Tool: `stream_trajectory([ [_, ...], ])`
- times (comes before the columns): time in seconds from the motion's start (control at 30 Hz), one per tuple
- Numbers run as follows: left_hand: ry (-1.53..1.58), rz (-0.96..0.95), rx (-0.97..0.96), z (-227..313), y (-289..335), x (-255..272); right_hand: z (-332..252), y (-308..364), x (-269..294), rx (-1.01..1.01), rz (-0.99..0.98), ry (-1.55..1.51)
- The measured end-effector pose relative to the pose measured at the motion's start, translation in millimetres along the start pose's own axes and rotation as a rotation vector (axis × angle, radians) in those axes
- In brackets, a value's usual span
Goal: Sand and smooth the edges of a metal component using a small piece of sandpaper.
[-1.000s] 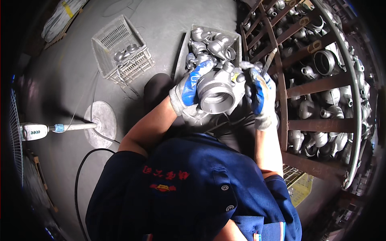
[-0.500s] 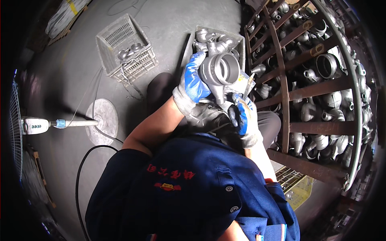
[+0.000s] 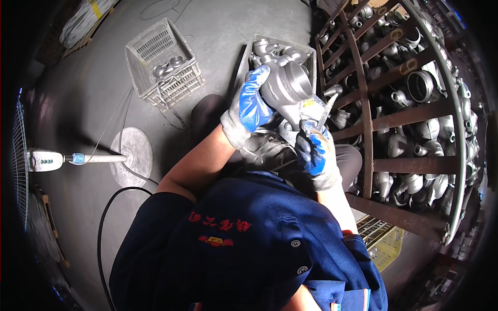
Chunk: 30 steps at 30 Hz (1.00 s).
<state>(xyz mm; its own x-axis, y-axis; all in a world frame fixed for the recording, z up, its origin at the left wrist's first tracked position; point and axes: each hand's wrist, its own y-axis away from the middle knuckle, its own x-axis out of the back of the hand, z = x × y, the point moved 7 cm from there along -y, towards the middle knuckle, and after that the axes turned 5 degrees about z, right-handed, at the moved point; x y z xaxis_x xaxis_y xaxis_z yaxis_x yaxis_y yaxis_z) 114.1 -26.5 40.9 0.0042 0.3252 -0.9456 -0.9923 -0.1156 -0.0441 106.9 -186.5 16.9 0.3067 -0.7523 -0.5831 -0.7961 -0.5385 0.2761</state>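
A grey metal pipe fitting (image 3: 280,90) with a wide threaded mouth and a narrower neck is in my left hand (image 3: 251,106). That hand wears a blue-coated glove, its fingers wrapped over the fitting's left side. The threaded mouth faces right, and the neck points down toward my right hand (image 3: 314,153). My right hand, gloved too, is closed around a flat, blade-like tool (image 3: 330,108) whose end sticks up past the fingers. Its handle is hidden in the glove. Behind the held fitting, a grey crate (image 3: 313,54) contains several similar castings.
A large brown metal cage (image 3: 410,165) full of castings stands close on the right. To the left is a pale plastic crate (image 3: 179,83) with a few parts. A fan (image 3: 46,160), its round base (image 3: 142,171) and a black cable (image 3: 104,228) lie left. A yellow crate (image 3: 390,254) sits lower right.
The fitting has turned in my left hand: its mouth, which faced up toward me, now points right. My right hand and the tool have shifted slightly.
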Motion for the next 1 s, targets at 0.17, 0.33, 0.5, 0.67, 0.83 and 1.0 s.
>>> stream_trajectory([
  [0.17,0.285,0.056,0.194,-14,-1,9,-26,10,-19,0.085,0.003,0.100],
  [0.33,0.175,0.159,0.196,-22,0,26,-37,13,-35,0.147,-0.007,0.202],
  [0.5,0.193,0.150,0.234,-26,0,28,-41,16,-39,0.149,0.050,0.266],
  [0.67,0.133,0.163,0.206,-28,-1,27,-38,18,-51,0.119,0.016,0.318],
  [0.83,0.339,-0.009,0.311,-34,4,11,-39,18,-61,0.144,-0.027,0.381],
  [1.0,-0.579,-0.182,-0.132,-11,13,-1,-48,15,-50,0.207,-0.037,0.374],
])
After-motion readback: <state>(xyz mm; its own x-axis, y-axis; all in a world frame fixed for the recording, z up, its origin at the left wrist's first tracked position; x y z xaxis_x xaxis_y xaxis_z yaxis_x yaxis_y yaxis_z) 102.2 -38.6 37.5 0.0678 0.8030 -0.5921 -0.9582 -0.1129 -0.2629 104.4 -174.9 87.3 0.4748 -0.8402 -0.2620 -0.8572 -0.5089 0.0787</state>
